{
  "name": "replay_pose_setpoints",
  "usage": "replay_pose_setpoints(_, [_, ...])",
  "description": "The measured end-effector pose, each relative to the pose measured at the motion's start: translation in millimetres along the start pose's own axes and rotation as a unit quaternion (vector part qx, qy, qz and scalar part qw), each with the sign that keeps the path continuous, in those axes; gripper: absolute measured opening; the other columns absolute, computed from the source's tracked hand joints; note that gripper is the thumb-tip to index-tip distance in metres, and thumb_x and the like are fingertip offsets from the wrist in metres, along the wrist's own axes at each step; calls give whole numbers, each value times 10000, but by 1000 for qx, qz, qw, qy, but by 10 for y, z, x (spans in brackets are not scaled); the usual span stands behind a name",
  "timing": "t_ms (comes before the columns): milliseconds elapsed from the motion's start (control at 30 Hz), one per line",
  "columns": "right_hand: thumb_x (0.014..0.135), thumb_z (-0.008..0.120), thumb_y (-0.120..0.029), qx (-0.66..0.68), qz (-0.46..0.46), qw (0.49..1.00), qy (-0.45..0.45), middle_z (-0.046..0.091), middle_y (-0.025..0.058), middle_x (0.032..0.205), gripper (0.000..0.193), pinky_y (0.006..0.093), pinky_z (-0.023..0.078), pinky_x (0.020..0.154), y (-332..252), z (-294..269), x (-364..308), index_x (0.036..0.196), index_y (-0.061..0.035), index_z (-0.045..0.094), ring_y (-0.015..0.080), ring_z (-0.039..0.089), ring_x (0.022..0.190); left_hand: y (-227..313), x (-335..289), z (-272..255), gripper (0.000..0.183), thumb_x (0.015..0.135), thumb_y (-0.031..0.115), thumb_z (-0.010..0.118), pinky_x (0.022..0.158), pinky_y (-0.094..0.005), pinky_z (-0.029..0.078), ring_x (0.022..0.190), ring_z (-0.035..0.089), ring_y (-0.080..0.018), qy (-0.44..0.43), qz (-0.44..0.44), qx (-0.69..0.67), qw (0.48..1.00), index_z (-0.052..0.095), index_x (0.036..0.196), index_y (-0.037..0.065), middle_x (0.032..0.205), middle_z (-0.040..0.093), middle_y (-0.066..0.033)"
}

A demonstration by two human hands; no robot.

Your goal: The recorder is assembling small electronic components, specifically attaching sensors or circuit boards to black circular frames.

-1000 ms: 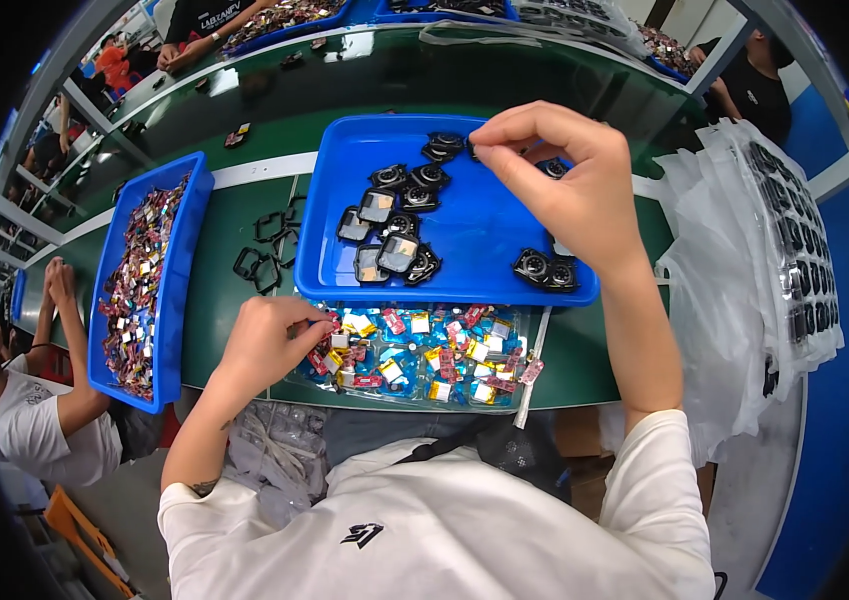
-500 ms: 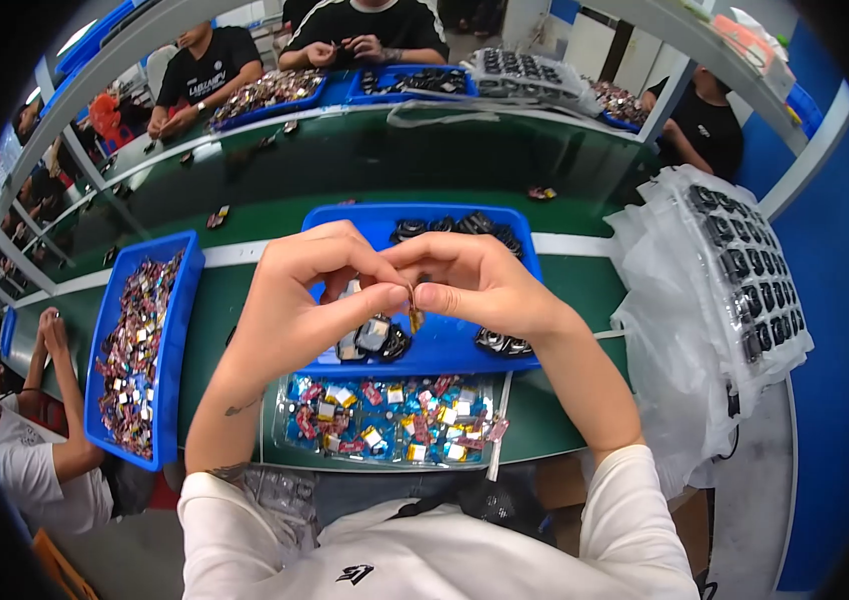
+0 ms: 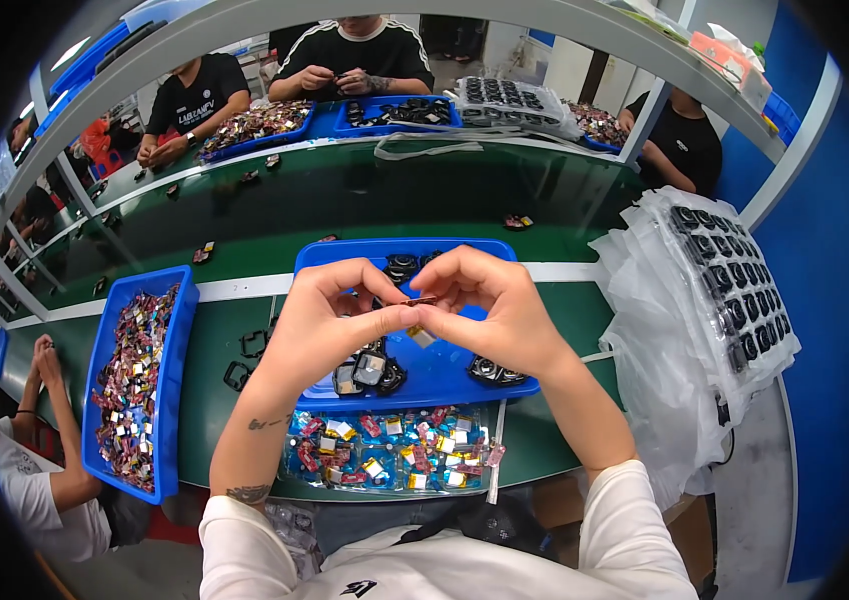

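Note:
Over the blue tray, my left hand and my right hand meet, both pinching the ends of a small red circuit board. A silver and yellow battery hangs just below the board, between my thumbs. Beneath my hands the tray bears black watch-like cases at its near left. More dark cases lie at its near right, others at its far side. Closest to me, a clear plastic tray holds several boards with batteries.
A long blue bin full of boards and batteries stands at left. Black frames lie between bin and tray. At right, a stack of clear trays carries black cases. Beyond, loose boards lie on the dark green surface; co-workers sit across and at left.
The circuit board has turned from hanging edge-on to lying nearly level between my fingertips. The view has shifted, so the bench appears lower. Both hands keep their pinch.

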State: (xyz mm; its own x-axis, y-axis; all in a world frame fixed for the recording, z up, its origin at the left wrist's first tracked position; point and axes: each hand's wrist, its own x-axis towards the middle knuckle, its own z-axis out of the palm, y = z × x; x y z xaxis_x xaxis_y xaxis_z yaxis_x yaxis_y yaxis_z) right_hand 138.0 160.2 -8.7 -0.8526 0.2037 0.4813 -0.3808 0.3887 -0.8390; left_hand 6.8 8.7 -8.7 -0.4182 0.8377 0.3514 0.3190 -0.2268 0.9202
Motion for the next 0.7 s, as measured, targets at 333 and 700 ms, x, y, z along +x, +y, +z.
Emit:
replay_pose_setpoints(333, [800, 673, -44, 43, 42, 998, -1, 646, 52, 862, 185, 213, 506, 690, -38, -33, -48, 967, 32, 654, 78, 608, 770, 65, -58, 18, 135, 760, 51, 722, 628, -180, 475, 686, 608, -68, 53, 0, -7, 999, 673, 866, -14, 803, 675, -56])
replay_pose_setpoints(700, [754, 681, 2, -50, -32, 997, 56, 653, 80, 823, 158, 224, 522, 635, -63, -38, -49, 911, 10, 675, 115, 644, 715, 86, -76, 11, 162, 768, 58, 706, 638, -209, 504, 711, 637, -94, 34, 11, 55, 998, 685, 894, -41, 816, 685, -94])
